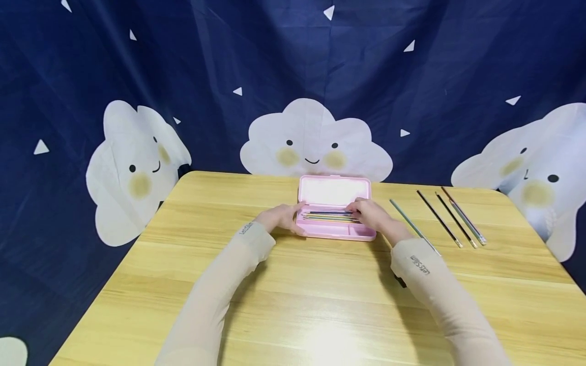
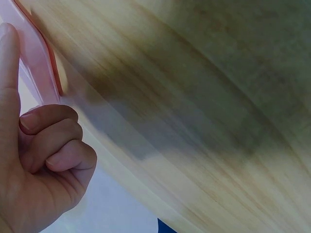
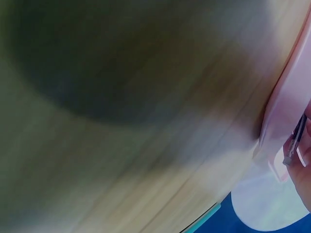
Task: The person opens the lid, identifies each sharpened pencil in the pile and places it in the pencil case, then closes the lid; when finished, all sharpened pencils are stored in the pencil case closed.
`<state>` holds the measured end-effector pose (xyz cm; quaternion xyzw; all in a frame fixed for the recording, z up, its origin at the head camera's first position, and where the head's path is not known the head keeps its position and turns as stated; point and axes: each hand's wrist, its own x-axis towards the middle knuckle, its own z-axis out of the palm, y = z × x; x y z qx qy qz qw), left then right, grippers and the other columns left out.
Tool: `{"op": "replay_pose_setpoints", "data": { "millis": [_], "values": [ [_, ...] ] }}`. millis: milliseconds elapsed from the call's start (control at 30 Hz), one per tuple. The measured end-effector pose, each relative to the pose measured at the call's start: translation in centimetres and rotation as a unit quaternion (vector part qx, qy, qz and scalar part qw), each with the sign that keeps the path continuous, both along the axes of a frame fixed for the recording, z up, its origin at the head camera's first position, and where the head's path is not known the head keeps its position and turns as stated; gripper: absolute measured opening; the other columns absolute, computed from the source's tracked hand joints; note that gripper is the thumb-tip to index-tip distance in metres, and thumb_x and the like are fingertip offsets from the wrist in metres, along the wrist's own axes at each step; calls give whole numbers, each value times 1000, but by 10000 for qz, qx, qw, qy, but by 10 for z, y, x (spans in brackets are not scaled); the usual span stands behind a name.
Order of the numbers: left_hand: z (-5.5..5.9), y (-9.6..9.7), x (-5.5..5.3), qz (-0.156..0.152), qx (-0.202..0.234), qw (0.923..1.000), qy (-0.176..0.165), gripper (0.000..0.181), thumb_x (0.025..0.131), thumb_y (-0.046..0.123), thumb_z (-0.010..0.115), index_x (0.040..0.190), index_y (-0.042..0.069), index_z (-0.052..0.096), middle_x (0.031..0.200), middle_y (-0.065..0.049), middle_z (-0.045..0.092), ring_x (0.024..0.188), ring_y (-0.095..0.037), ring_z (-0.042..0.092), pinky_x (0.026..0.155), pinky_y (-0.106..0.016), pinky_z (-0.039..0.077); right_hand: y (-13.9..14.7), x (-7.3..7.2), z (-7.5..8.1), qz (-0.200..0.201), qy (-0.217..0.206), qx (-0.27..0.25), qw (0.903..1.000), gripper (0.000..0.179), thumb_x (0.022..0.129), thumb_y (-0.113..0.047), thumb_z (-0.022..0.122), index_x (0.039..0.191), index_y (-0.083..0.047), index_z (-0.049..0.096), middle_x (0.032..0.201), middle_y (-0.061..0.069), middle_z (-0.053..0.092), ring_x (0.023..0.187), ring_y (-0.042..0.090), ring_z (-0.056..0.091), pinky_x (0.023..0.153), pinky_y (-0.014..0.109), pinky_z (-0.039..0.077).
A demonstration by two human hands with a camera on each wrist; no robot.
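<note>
A pink pencil case (image 1: 327, 235) lies with its lid (image 1: 334, 190) raised at the back. Several pencils (image 1: 320, 217) lie lengthwise in its rear compartment. My left hand (image 1: 285, 218) holds the case's left end, its thumb (image 2: 8, 58) along the near wall; in the left wrist view the other visible fingers are curled. Over the right end of the case, my right hand (image 1: 372, 213) pinches a dark pencil (image 3: 295, 141), whose eraser end shows in the right wrist view. The rest of that pencil is partly hidden by the fingers.
On the wooden table (image 1: 293, 295), a teal pencil (image 1: 407, 219) lies right of the case, partly behind the right sleeve. Farther right are two black pencils (image 1: 437, 216) and a close group of other pencils (image 1: 469, 221). A blue cloud-print curtain (image 1: 210, 122) hangs behind.
</note>
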<state>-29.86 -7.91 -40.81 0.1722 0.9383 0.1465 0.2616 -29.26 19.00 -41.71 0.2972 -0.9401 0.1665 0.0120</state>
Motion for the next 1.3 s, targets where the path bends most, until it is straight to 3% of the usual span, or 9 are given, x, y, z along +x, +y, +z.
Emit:
{"op": "replay_pose_setpoints", "data": {
  "millis": [167,367,900,1133,1300],
  "values": [
    [0,0,0,-47,17,9999,95,108,67,54,73,148,26,7,145,-21,29,131,-30,32,107,-40,28,-8,-1,0,-128,-19,132,9998,21,83,4,60,100,-3,70,86,9,60,80,23,58,79,40,49],
    [-1,0,-1,-73,2,9999,129,108,68,54,73,148,24,7,145,-21,29,131,-30,31,108,-40,27,-6,0,0,-56,-3,-115,9999,21,81,6,60,98,-1,69,84,11,60,80,24,58,78,40,50],
    [0,0,2,-38,1,10000,75,108,68,54,72,148,27,6,145,-22,28,132,-30,30,108,-40,26,29,10,1,-185,5,-595,9981,16,81,7,60,95,5,67,85,14,63,80,28,58,73,43,49],
    [1,1,3,-19,38,10000,64,108,67,54,73,148,27,6,143,-22,30,131,-30,32,108,-40,27,47,15,2,-403,103,-576,9975,18,79,8,61,96,5,67,73,8,55,69,22,49,66,37,42],
    [2,1,4,-26,56,9999,116,106,69,52,73,148,26,7,142,-23,33,130,-29,34,107,-40,28,61,18,5,-369,198,-573,9975,18,79,8,61,96,7,65,71,7,54,69,22,50,65,38,45]
  ]
}}
